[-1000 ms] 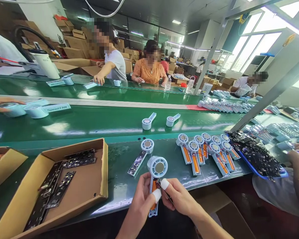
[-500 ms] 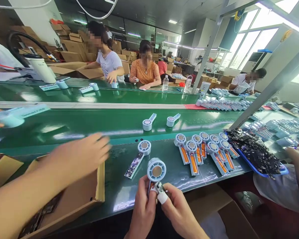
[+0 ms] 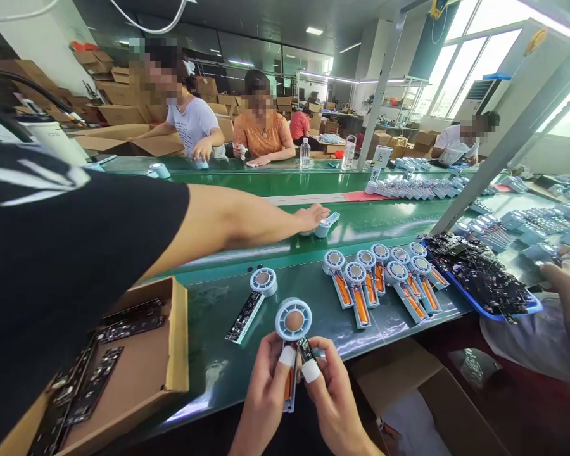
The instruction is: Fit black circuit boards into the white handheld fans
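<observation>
Low over the near edge of the green bench (image 3: pixel 247 361), a half-built handheld fan (image 3: pixel 292 335) is held upright between both hands, its round head (image 3: pixel 293 320) turned up toward the camera so that the open handle below can be worked on. The left hand (image 3: pixel 266 396) is wrapped around the handle from the side, its taped thumb pressed against the shell to steady it. The right hand (image 3: pixel 335 399) is closed in a pinch on a small dark circuit board (image 3: pixel 304 349), which is held at the top of the handle, just beneath the head; whether it is already seated there cannot be told. White tape is worn on the right fingertip (image 3: pixel 310 372) too, seemingly as protection for repeated pressing.

Beside the hands, another fan with a bare board along its handle (image 3: pixel 251 304) is laid flat within reach, and a row of open fans with orange cells (image 3: pixel 380 282) is lined up to the right. Spare boards are kept in a cardboard box (image 3: pixel 175 342) on the left. Across the view, a co-worker's arm (image 3: pixel 237 218) is stretched to a fan on the belt (image 3: pixel 323 227)
</observation>
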Tool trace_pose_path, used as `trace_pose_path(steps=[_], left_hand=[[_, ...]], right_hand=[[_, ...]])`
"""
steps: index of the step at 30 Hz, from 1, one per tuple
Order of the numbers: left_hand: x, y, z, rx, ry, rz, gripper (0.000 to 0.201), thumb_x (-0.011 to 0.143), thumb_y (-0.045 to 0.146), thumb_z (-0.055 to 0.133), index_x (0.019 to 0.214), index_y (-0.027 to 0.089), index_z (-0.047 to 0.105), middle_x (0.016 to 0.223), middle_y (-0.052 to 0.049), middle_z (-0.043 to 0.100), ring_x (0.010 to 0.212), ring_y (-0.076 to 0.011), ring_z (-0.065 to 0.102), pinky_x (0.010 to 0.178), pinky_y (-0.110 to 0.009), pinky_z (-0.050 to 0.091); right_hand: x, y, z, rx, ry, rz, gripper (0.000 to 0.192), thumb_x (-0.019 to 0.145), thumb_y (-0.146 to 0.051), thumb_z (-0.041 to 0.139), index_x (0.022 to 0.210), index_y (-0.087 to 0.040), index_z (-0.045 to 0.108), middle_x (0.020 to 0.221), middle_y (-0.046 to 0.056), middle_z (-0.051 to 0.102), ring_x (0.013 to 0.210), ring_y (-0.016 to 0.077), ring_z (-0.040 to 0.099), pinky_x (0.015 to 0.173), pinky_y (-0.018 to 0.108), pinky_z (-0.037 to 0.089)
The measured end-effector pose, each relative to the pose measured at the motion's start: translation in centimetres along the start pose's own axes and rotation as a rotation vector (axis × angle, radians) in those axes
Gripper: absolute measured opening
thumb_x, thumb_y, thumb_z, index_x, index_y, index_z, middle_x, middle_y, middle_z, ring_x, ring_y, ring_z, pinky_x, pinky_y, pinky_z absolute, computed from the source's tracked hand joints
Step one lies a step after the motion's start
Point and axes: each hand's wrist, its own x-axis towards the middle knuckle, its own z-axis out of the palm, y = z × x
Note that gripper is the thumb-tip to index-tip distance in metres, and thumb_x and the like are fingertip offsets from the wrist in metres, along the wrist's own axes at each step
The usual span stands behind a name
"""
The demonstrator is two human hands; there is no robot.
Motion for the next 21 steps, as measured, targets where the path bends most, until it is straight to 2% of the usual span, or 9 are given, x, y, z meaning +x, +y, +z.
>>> trace_pose_path(steps=[3, 6, 10, 15, 18, 21], left_hand=[[0.0, 0.6, 0.4, 0.000, 0.045, 0.001, 0.038, 0.084, 0.048, 0.063, 0.113, 0.024, 0.062, 0.115, -0.007, 0.074, 0.108, -0.0274, 0.069, 0.081, -0.033, 0.058], [-0.2, 1.1, 1.0, -0.088, 0.056, 0.017, 0.035, 0.085, 0.044, 0.061, 0.112, 0.023, 0.064, 0.114, -0.006, 0.073, 0.110, -0.0272, 0.067, 0.087, -0.034, 0.056], [-0.2, 0.5, 1.2, -0.118, 0.004, 0.037, 0.041, 0.087, 0.048, 0.062, 0.119, 0.023, 0.060, 0.120, -0.007, 0.071, 0.115, -0.0260, 0.065, 0.094, -0.034, 0.054], [0.0, -0.3, 0.5, -0.031, 0.010, 0.030, 0.035, 0.089, 0.048, 0.061, 0.116, 0.025, 0.063, 0.117, -0.007, 0.071, 0.106, -0.0240, 0.067, 0.086, -0.030, 0.055], [0.0, -0.1, 0.5, 0.017, 0.130, 0.007, 0.024, 0.087, 0.040, 0.060, 0.105, 0.025, 0.066, 0.103, -0.005, 0.071, 0.089, -0.0210, 0.067, 0.072, -0.026, 0.054], [0.1, 0.5, 0.9, 0.065, 0.215, 0.009, 0.014, 0.082, 0.031, 0.062, 0.093, 0.025, 0.066, 0.087, -0.002, 0.068, 0.074, -0.0187, 0.061, 0.064, -0.026, 0.050]], right_hand=[[-0.3, 0.1, -0.3, -0.065, -0.008, -0.033, 0.039, 0.097, -0.057, 0.055, 0.117, -0.023, 0.053, 0.077, -0.001, 0.058, 0.066, 0.0136, 0.050, 0.061, 0.024, 0.044], [-0.2, 0.3, -0.5, -0.144, -0.003, -0.075, 0.036, 0.100, -0.053, 0.053, 0.118, -0.023, 0.052, 0.083, 0.002, 0.063, 0.069, 0.0145, 0.054, 0.063, 0.024, 0.046], [-0.1, 0.7, -0.5, -0.140, -0.014, -0.073, 0.033, 0.102, -0.051, 0.049, 0.121, -0.023, 0.049, 0.083, 0.002, 0.065, 0.069, 0.0147, 0.057, 0.065, 0.025, 0.050], [-0.1, 0.7, -0.7, -0.221, 0.003, -0.116, 0.031, 0.103, -0.046, 0.048, 0.122, -0.022, 0.051, 0.085, 0.003, 0.069, 0.070, 0.0144, 0.061, 0.065, 0.023, 0.053], [-0.4, 0.9, -1.1, -0.409, 0.011, -0.256, 0.026, 0.103, -0.037, 0.049, 0.124, -0.023, 0.054, 0.090, 0.003, 0.072, 0.073, 0.0151, 0.068, 0.067, 0.023, 0.057], [-0.9, 1.4, -1.5, -0.698, 0.116, -0.504, 0.032, 0.101, -0.030, 0.052, 0.132, -0.024, 0.054, 0.108, 0.007, 0.074, 0.087, 0.0189, 0.074, 0.076, 0.026, 0.060]])
